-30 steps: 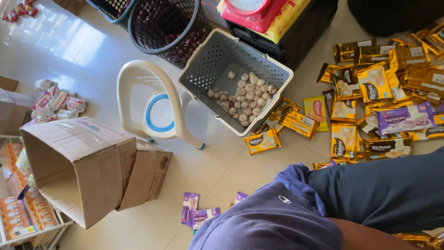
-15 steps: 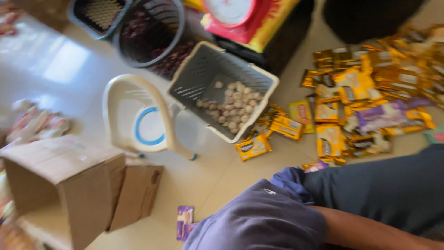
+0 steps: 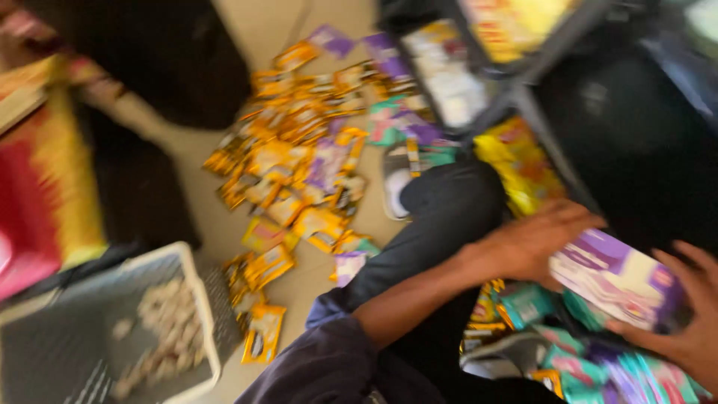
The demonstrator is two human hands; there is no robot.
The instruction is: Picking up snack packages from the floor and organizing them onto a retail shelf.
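- Pale floor tiles are showing between heaps of small packets, and the whole view is smearing with motion blur, so fine detail is hard to read.
- Both hands are closing on 1 purple-and-white packet [image 3: 615, 278] low on the right side, above a heap of teal and purple packets [image 3: 621, 374].
- The left hand [image 3: 532, 241] is gripping the packet's near end, fingers curling over its top edge; the forearm is crossing a dark trouser leg [image 3: 441, 217] to get there.
- The right hand [image 3: 684, 318] is cupping the far end from below, fingers spreading narrowly along the edge; holding at both ends seems to be keeping the packet flat and steady.
- Orange and yellow packets [image 3: 292, 172] are lying scattered loosely across the middle of the floor, overlapping each other, well apart from the hands.
- A grey basket [image 3: 196, 299] is sitting at the lower left, holding small pale lumps [image 3: 161, 322] whose kind I cannot tell.
- A dark crate [image 3: 516, 82] is standing at the upper right with more packets inside, near the bent knee, seemingly within reach of the seated person.
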